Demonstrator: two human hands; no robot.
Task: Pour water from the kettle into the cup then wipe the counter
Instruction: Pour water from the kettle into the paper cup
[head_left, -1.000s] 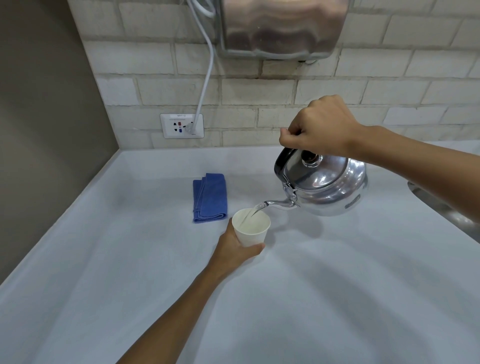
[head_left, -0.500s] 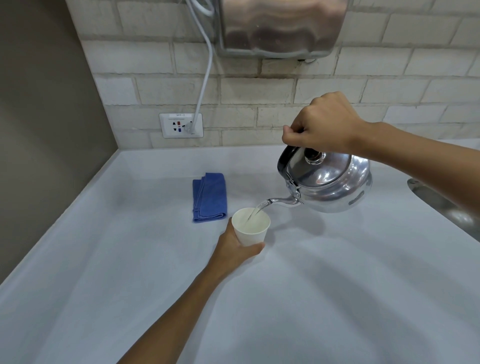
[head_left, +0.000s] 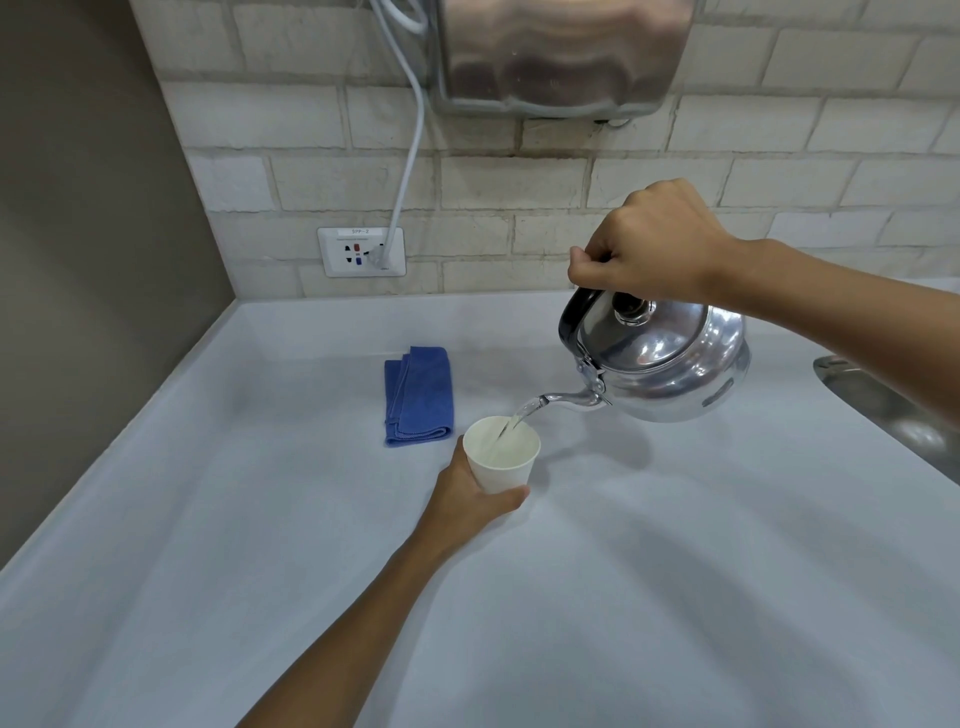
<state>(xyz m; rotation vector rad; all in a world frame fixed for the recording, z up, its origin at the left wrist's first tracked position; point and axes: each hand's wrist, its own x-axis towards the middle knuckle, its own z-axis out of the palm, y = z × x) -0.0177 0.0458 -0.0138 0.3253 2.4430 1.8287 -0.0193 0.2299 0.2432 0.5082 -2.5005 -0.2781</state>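
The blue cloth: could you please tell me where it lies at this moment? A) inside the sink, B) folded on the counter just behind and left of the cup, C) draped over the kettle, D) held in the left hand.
B: the blue cloth lies folded flat on the counter, just beyond and to the left of the cup, touched by neither hand.

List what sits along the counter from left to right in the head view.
Blue cloth → left hand around the cup → kettle held by the right hand → sink at the right edge.
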